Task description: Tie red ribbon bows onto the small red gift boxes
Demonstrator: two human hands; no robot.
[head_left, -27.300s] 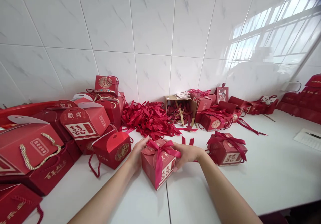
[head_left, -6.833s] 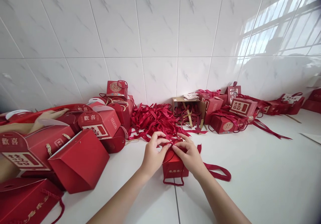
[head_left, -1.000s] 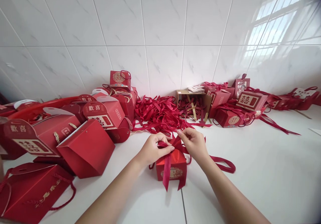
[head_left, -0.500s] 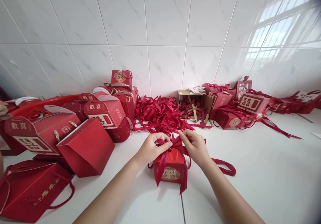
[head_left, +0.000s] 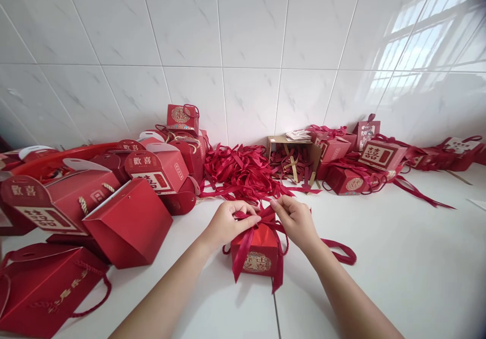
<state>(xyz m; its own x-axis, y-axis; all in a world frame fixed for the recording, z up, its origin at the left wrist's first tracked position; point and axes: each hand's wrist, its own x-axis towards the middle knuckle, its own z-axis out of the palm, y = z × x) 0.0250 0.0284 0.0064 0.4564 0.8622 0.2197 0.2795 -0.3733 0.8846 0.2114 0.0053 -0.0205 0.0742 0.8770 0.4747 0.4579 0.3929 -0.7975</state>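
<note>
In front of me a small red gift box (head_left: 261,250) with gold characters stands upright on the white tabletop. A dark red ribbon (head_left: 244,248) is looped in a bow over its top, and two tails hang down the front. My left hand (head_left: 231,225) pinches the bow's left loop between thumb and fingers. On the other side my right hand (head_left: 296,218) grips the right loop, fingers closed. The knot between them is partly covered by my fingers. A cord handle shows at the box's sides.
Behind the box lies a heap of red ribbons (head_left: 243,169), beside an open carton (head_left: 294,159) of ribbons. Larger red boxes (head_left: 129,222) crowd the left side. Ribboned boxes (head_left: 353,177) are stacked at the right. A ribbon loop (head_left: 343,253) lies right of my forearm. The tiled wall (head_left: 250,25) closes the back.
Both hands keep their hold on the bow and have barely moved. The view has shifted slightly, and the partial hand at the far left edge is out of sight.
</note>
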